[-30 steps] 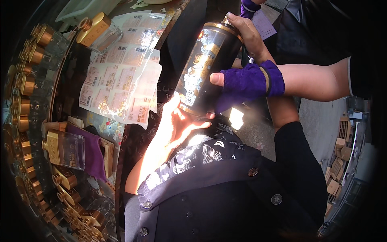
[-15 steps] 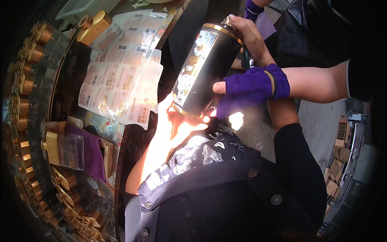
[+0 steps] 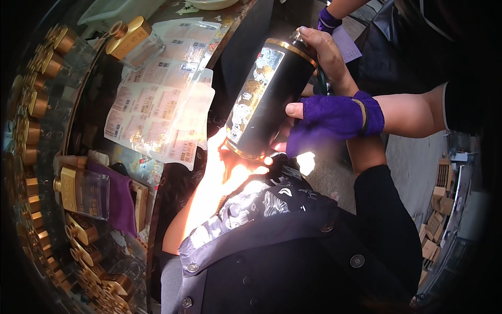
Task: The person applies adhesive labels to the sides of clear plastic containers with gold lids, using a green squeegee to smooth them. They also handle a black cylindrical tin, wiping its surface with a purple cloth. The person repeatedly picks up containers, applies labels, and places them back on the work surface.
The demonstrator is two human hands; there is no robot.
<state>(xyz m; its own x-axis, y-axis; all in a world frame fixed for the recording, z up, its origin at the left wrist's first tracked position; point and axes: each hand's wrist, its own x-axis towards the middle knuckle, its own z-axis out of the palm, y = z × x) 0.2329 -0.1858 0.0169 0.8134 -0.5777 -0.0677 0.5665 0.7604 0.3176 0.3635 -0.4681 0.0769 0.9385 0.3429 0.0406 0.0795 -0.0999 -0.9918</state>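
At twelve o'clock you are holding the can (image 3: pixel 274 99): your left hand (image 3: pixel 226 170) is cupping its base, your right hand (image 3: pixel 325 55) is gripping its top. A co-worker's glove (image 3: pixel 334 119) is showing at its three o'clock.

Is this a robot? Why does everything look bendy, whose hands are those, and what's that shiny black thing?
No robot here, just a person's two bare hands. The picture comes from the left one of two wide cameras worn on that person's head. It looks down, and its wide view makes straight edges curve. The left hand holds the lower end of a tilted black can with gold rims, and the right hand holds its upper end. The purple-gloved hand beside the can is somebody else's; that arm comes in from the right. On the table lie printed sheets, with a gold-topped bottle next to them. A purple cloth is lower down, and more bottles curve along the left side.
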